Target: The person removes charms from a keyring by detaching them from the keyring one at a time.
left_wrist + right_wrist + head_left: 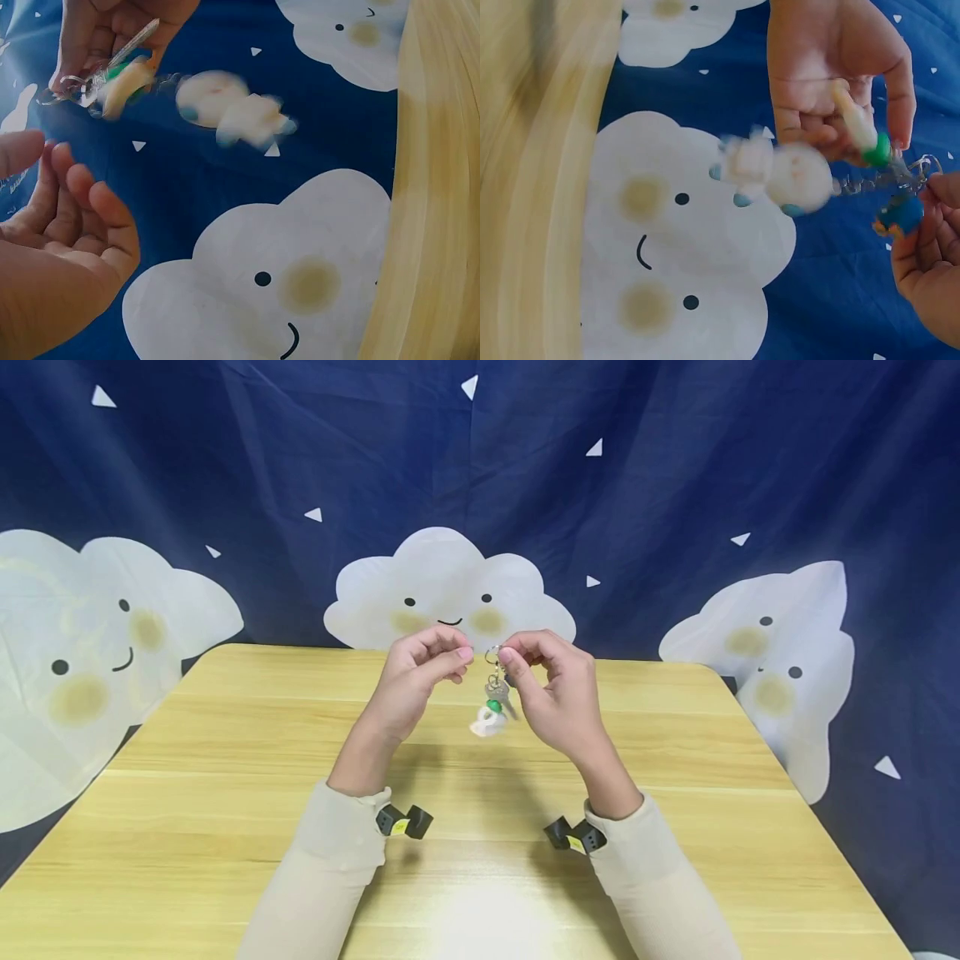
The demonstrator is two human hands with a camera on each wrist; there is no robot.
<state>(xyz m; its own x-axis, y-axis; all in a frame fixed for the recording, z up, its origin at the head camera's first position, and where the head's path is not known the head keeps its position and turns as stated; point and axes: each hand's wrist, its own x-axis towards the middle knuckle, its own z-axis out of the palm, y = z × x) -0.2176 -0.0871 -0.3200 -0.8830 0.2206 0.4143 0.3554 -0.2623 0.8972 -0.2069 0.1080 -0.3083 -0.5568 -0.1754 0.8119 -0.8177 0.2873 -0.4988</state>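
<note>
A metal key ring (492,654) hangs above the table, pinched between the thumb and index finger of my right hand (561,689). From it dangle a silver key (501,695), a charm with a green part (883,150) and pale body, and a small blue charm (904,214) close by my right fingers. A white figure charm with blue tips (799,176) swings on a chain, blurred. My left hand (405,685) is raised just left of the ring, apart from it. Its fingers are loosely bent with nothing between them and the thumb.
Below both hands spreads a light wooden table (225,793). Behind it hangs a dark blue cloth (420,452) with smiling white clouds (442,577) and small triangles. A small black camera (405,821) sits on each sleeve cuff.
</note>
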